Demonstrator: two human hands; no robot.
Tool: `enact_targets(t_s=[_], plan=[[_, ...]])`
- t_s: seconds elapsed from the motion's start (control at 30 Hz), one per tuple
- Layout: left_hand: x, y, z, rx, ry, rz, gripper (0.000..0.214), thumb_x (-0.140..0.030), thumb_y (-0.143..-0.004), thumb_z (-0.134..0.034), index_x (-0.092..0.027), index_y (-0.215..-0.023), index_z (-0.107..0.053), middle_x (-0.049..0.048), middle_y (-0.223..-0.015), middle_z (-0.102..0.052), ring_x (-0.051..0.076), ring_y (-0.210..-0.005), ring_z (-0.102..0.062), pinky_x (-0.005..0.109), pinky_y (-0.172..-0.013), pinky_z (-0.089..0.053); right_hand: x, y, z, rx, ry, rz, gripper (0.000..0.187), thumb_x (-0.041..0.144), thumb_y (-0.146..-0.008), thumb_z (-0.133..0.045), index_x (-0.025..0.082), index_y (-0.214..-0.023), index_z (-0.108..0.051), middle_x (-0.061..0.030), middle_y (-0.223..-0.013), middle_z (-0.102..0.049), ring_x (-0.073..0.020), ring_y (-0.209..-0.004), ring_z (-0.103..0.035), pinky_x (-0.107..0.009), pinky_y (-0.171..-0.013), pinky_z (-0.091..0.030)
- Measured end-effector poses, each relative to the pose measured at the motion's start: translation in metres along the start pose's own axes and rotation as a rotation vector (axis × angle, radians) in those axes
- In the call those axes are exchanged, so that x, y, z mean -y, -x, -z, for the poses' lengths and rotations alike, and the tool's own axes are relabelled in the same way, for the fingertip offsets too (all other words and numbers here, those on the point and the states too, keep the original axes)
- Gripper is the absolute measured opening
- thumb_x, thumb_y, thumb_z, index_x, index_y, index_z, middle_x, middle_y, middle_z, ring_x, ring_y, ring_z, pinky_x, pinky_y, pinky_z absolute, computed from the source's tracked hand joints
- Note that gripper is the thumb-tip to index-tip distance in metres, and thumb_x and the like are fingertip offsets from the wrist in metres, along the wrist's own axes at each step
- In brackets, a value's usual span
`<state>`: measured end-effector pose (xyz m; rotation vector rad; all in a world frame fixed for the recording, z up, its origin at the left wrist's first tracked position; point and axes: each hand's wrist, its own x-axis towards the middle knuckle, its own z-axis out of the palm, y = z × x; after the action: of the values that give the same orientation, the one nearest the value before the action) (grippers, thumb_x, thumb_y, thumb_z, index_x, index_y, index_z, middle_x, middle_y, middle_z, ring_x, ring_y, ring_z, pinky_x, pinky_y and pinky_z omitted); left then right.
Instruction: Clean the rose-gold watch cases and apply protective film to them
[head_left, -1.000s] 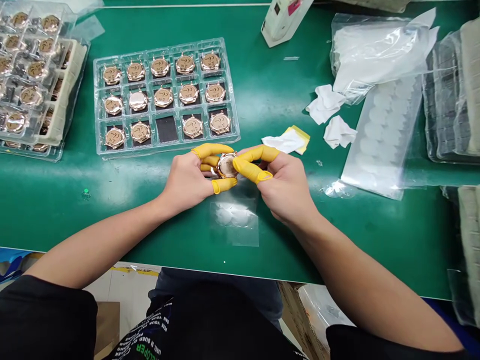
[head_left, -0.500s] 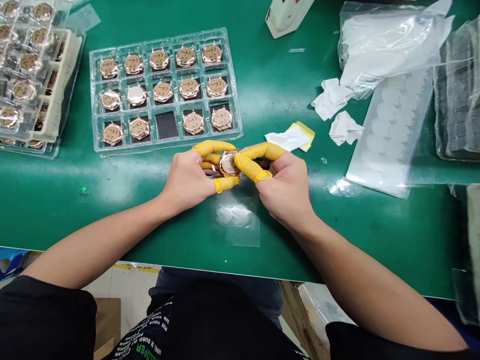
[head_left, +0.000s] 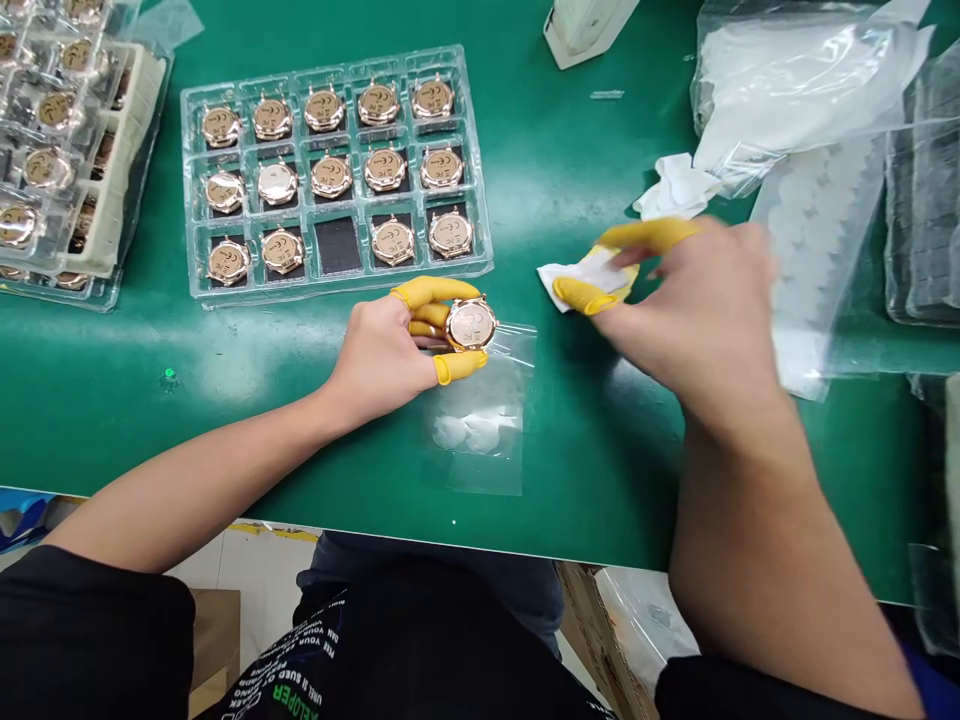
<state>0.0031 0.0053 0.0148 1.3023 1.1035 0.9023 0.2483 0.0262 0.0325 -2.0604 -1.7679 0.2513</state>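
Sitting at eleven o'clock from the left hand (head_left: 386, 350), a clear tray (head_left: 337, 285) holds rose-gold watch cases (head_left: 384, 168) in fourteen of its fifteen pockets; the middle pocket (head_left: 337, 245) of the near row is bare. The left hand pinches one more watch case (head_left: 470, 323) between capped thumb and fingers, just above the green worktop (head_left: 225, 400). At three o'clock, the blurred right hand (head_left: 697, 300) nips a white wipe (head_left: 592, 272) with thumb and forefinger.

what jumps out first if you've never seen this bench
Yellow finger cots on both hands: the left hand pinches a gold watch case at centre, while the blurred right hand is at a white slip to its right. Behind, a clear tray holds rows of matching cases, one pocket empty.
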Motion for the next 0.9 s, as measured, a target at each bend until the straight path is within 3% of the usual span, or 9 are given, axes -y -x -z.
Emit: enact_targets(t_s=[0.07,0.13,0.27,0.43,0.53,0.63,0.77,0.83,0.9], plan=[[0.000,0.000,0.000,-0.002,0.000,-0.003,0.056,-0.021,-0.062,-0.093,-0.019,-0.115,-0.077,0.0013,-0.095,-0.083,0.015,-0.083,-0.079,0.025,-0.078,-0.068,-0.001,-0.002,-0.005,0.086,-0.007,-0.015,0.018,0.022,-0.075,-0.081,0.022,-0.091,-0.075,-0.0094,-0.090,-0.072,-0.0343,-0.096,-0.063,-0.059,-0.097,-0.046],[0.000,0.000,0.000,-0.008,-0.009,-0.009,0.055,-0.021,-0.062,-0.093,-0.019,-0.115,-0.077,0.0012,-0.094,-0.083,0.015,-0.083,-0.079,0.025,-0.078,-0.068,0.000,-0.002,-0.010,0.006,-0.119,0.040,0.007,0.026,-0.087,-0.074,0.024,-0.094,-0.073,-0.0086,-0.088,-0.071,-0.0283,-0.087,-0.061,-0.052,-0.090,-0.049],[0.001,0.001,0.000,-0.006,-0.029,-0.020,0.055,-0.021,-0.063,-0.092,-0.019,-0.115,-0.077,0.0010,-0.094,-0.083,0.014,-0.082,-0.078,0.024,-0.078,-0.068,-0.010,-0.005,-0.008,-0.237,-0.107,0.047,0.029,0.033,-0.097,-0.068,0.021,-0.123,-0.064,-0.0171,-0.118,-0.063,-0.0349,-0.118,-0.058,-0.053,-0.100,-0.048],[0.000,0.000,0.001,-0.003,-0.033,-0.025,0.055,-0.020,-0.063,-0.092,-0.019,-0.116,-0.077,0.0002,-0.093,-0.083,0.013,-0.079,-0.078,0.024,-0.077,-0.068,-0.024,-0.009,0.009,0.140,0.144,-0.041,0.027,0.025,-0.078,-0.079,0.021,-0.098,-0.062,-0.0137,-0.105,-0.063,-0.0370,-0.112,-0.060,-0.059,-0.102,-0.045],[0.001,0.000,0.001,-0.004,-0.029,-0.023,0.054,-0.020,-0.063,-0.092,-0.019,-0.116,-0.077,-0.0003,-0.091,-0.082,0.013,-0.078,-0.078,0.024,-0.077,-0.068,-0.012,-0.008,0.017,0.170,0.128,-0.091,0.021,0.012,-0.075,-0.072,0.023,-0.086,-0.057,-0.0100,-0.095,-0.064,-0.0305,-0.097,-0.063,-0.053,-0.095,-0.048],[0.001,0.000,0.000,-0.010,-0.043,-0.021,0.054,-0.020,-0.064,-0.091,-0.020,-0.116,-0.076,-0.0002,-0.093,-0.082,0.013,-0.079,-0.078,0.025,-0.078,-0.068,0.007,-0.002,0.023,0.199,-0.164,-0.141,0.023,0.010,-0.076,-0.071,0.024,-0.085,-0.056,-0.0034,-0.078,-0.061,-0.0218,-0.076,-0.061,-0.043,-0.080,-0.050],[0.003,0.001,0.000,-0.020,-0.034,-0.041,0.052,-0.019,-0.066,-0.089,-0.020,-0.116,-0.075,-0.0002,-0.094,-0.082,0.013,-0.079,-0.077,0.024,-0.078,-0.067,0.028,0.016,0.021,0.365,-0.754,-0.045,0.033,0.037,-0.078,-0.082,0.026,-0.099,-0.059,0.0024,-0.074,-0.058,-0.0176,-0.057,-0.057,-0.036,-0.057,-0.048],[0.004,0.001,0.000,-0.020,-0.032,-0.042,0.052,-0.018,-0.066,-0.088,-0.019,-0.116,-0.075,-0.0004,-0.093,-0.082,0.012,-0.078,-0.077,0.024,-0.078,-0.067,0.034,0.026,0.014,0.421,-0.775,0.065,0.031,0.049,-0.087,-0.077,0.026,-0.086,-0.056,0.0018,-0.073,-0.056,-0.0169,-0.057,-0.056,-0.035,-0.055,-0.048],[0.005,0.002,0.000,-0.015,-0.028,-0.040,0.052,-0.018,-0.066,-0.088,-0.020,-0.116,-0.075,-0.0007,-0.093,-0.082,0.012,-0.078,-0.077,0.024,-0.078,-0.066,0.038,0.034,0.004,0.342,-0.667,0.203,0.038,0.049,-0.094,-0.067,0.025,-0.074,-0.047,-0.0002,-0.074,-0.054,-0.0167,-0.064,-0.054,-0.034,-0.059,-0.046]])
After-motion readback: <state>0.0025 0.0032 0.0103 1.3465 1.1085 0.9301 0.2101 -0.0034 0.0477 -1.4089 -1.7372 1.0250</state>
